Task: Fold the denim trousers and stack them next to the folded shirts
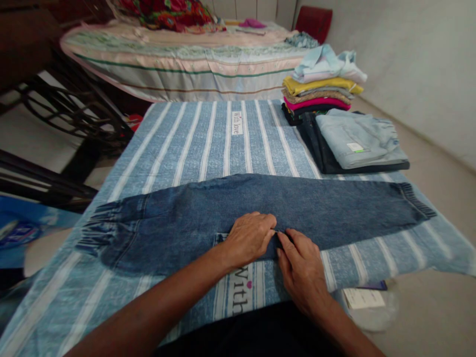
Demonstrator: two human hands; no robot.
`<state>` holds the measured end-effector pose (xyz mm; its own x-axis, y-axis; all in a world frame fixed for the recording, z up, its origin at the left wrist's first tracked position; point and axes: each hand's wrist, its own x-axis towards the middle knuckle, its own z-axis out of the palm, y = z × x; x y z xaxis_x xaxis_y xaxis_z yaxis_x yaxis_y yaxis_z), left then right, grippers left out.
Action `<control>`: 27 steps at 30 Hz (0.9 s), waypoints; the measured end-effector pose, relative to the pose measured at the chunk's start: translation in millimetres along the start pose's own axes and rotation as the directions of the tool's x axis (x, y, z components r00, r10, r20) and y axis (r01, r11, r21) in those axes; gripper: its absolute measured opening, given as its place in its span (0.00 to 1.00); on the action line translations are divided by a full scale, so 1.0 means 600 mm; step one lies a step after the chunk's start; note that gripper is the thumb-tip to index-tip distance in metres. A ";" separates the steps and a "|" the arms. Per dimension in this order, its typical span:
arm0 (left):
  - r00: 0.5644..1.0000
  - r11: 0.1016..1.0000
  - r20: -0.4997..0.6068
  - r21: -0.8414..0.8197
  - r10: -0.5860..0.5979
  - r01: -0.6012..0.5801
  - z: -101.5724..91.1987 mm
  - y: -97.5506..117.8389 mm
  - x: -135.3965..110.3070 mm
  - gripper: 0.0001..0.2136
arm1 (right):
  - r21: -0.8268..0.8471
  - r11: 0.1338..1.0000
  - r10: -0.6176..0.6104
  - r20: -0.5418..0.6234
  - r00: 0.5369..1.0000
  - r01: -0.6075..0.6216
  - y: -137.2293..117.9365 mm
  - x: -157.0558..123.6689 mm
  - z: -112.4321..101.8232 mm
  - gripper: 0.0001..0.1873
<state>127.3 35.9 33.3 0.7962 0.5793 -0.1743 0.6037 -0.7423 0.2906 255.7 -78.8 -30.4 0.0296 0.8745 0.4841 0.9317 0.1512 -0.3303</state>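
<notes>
Dark blue jeans (pixel 208 213) with a gathered elastic waist at the left and a gathered cuff at the right lie lengthwise, folded in half, across the striped cloth. My left hand (pixel 251 235) is closed with its fingertips pinching the near edge of the jeans, just right of a pocket-like patch. Right beside it, my right hand (pixel 303 265) grips the same edge between thumb and fingers. The two hands almost touch. What exactly lies between the fingertips is partly hidden.
A blue and white striped cloth (pixel 189 144) covers the table. Folded light blue jeans (pixel 357 139) lie on darker ones at the right, before a taller stack of folded clothes (pixel 316 94). A bed (pixel 193 64) stands behind, and a dark treadle frame (pixel 74 114) at the left.
</notes>
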 end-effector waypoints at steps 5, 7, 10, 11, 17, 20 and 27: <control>0.997 0.997 -0.063 0.058 -0.052 0.056 0.011 -0.004 -0.006 0.09 | -0.052 0.999 0.017 0.076 0.997 -0.014 -0.001 0.003 0.000 0.17; 0.992 0.995 -0.104 0.067 -0.065 0.073 0.014 -0.010 -0.010 0.10 | -0.062 0.998 0.019 0.091 0.996 -0.014 -0.002 0.005 -0.001 0.17; 0.994 1.000 -0.107 -0.007 -0.025 0.024 0.010 -0.024 -0.021 0.08 | -0.063 0.998 0.010 0.083 0.996 -0.005 -0.002 0.007 -0.003 0.16; 0.995 0.999 -0.097 -0.048 -0.001 -0.004 0.008 -0.029 -0.026 0.07 | -0.060 0.998 0.006 0.075 0.997 -0.001 -0.001 0.007 -0.004 0.16; 0.991 0.998 -0.130 -0.050 -0.035 0.028 0.001 -0.039 -0.050 0.06 | -0.068 0.997 -0.018 0.065 0.998 0.023 0.005 0.005 0.000 0.16; 0.984 0.991 -0.135 0.057 -0.114 0.122 0.005 -0.035 -0.053 0.07 | -0.085 0.996 -0.027 0.068 0.997 0.033 0.006 0.004 0.000 0.16; 0.937 0.987 -0.331 0.071 -0.113 0.144 0.022 -0.011 -0.082 0.10 | -0.116 0.992 -0.048 0.069 0.996 0.056 0.006 0.003 -0.001 0.17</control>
<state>84.7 7.7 27.5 0.6649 0.7380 0.1155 0.7133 -0.6732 0.1950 259.6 -76.9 -29.9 -0.0400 0.8961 0.4421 0.9676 0.1451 -0.2066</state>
